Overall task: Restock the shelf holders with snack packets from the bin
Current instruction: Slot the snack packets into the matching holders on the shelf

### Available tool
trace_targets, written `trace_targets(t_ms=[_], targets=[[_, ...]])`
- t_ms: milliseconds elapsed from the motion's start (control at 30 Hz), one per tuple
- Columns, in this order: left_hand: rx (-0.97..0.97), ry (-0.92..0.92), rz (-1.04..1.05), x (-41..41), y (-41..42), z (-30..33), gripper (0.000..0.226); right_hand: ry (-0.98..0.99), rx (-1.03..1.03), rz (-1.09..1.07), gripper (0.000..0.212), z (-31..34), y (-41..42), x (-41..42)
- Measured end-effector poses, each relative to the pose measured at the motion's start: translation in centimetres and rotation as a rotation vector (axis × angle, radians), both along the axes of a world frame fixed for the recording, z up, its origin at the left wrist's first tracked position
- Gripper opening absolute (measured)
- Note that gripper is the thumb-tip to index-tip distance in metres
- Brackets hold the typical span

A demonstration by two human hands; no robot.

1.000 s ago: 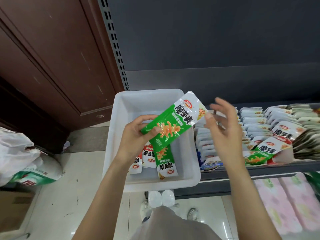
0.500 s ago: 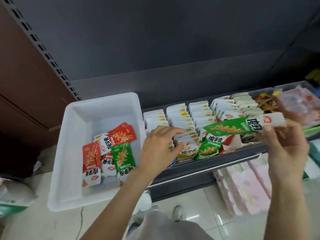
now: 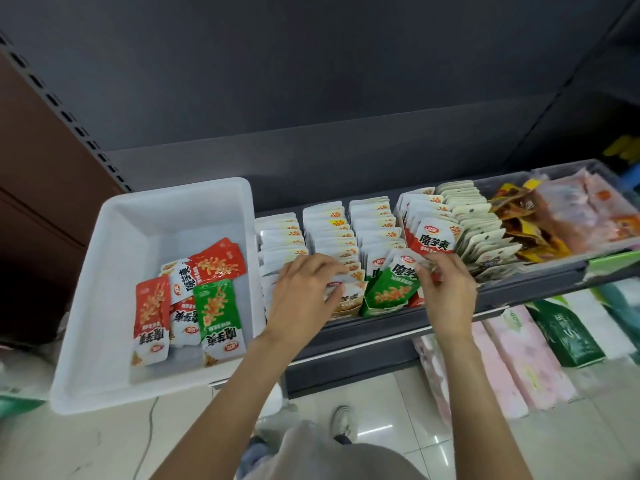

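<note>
Green packet: a green snack packet (image 3: 390, 289) is being set upright at the near end of a shelf holder (image 3: 375, 310), right of centre on the shelf.
Right hand: the right hand (image 3: 446, 289) is curled over the packet's white top edge, which is pinched between fingers and thumb.
Left hand: the left hand (image 3: 304, 292) is laid on the packet row (image 3: 332, 237) just to the left; its fingertips are bent onto the front packets, but whether one is pinched cannot be told.
Bin: a white bin (image 3: 104, 271) stands at the left end of the shelf, with several red and green packets lying flat inside (image 3: 194, 299).
Handling: the packet is judged light, thin and floppy, with a slick film surface; it would likely buckle if pushed from one end.
Grip point: the flat sealed top edge is judged the best place to be held.
Risk: neighbouring packets could be tipped forward as it is slid in.
</note>
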State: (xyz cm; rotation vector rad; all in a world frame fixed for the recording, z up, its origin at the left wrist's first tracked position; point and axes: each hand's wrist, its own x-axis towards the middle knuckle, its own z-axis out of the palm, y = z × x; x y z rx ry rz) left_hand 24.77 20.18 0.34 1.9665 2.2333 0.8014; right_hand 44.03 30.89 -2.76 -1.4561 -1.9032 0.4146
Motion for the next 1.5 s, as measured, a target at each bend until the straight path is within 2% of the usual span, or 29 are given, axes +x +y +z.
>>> trace_targets(t_ms=[100,233,367,467,533,667,733,800,867,967,1067,1167,1267,1400,1467,1500], targets=[[-0.001,-0.011,0.002,-0.1,0.1,-0.2,0.023,-0.081,-0.033,-0.058,0.019,0.1,0.4,-0.6],[0.000,-0.010,-0.020,-0.3,0.1,-0.3,0.024,-0.137,-0.065,0.023,0.022,-0.3,0.3,-0.7],[0.018,-0.025,-0.065,-0.7,0.0,-0.3,0.024,0.033,-0.044,-0.101,0.035,0.4,-1.3,-0.3],[0.055,-0.056,-0.085,-1.4,-0.2,-0.3,0.025,0.131,0.032,-0.115,0.033,2.1,-2.9,-0.6],[0.150,-0.143,-0.079,-1.8,-0.6,0.0,0.026,0.244,0.079,-0.095,0.026,3.8,-4.1,-1.3],[0.588,-0.394,0.033,-4.1,-3.1,1.1,0.018,0.449,0.087,0.108,0.015,7.7,-7.3,-5.2],[0.688,-0.455,0.145,-6.3,-5.2,1.5,0.015,0.472,0.046,0.313,0.012,9.3,-9.2,-8.5],[0.695,-0.469,0.257,-9.3,-7.5,1.2,0.009,0.453,-0.032,0.543,0.012,10.0,-11.0,-12.4],[0.592,-0.459,0.375,-12.8,-9.7,0.5,0.007,0.342,-0.118,0.726,0.014,9.4,-12.4,-16.7],[0.175,-0.344,0.503,-18.2,-11.9,-2.2,0.018,0.016,-0.247,0.846,0.020,5.8,-13.8,-23.1],[-0.226,-0.174,0.451,-21.7,-12.4,-5.2,0.040,-0.491,-0.346,0.786,0.031,0.7,-13.9,-28.1],[-0.480,-0.138,0.371,-22.9,-11.9,-6.2,0.058,-0.798,-0.468,0.662,0.051,-2.8,-13.2,-31.0],[-0.650,-0.188,0.348,-23.1,-11.2,-6.5,0.058,-0.808,-0.598,0.579,0.077,-4.2,-12.7,-32.3],[-0.646,-0.252,0.340,-23.1,-11.1,-7.0,0.051,-0.722,-0.651,0.530,0.098,-4.2,-12.2,-32.1],[-0.620,-0.305,0.351,-23.3,-11.1,-7.1,0.047,-0.713,-0.657,0.539,0.092,-3.6,-11.9,-31.7],[-0.606,-0.333,0.352,-23.2,-11.2,-7.0,0.046,-0.721,-0.619,0.558,0.080,-3.1,-11.8,-31.6]])
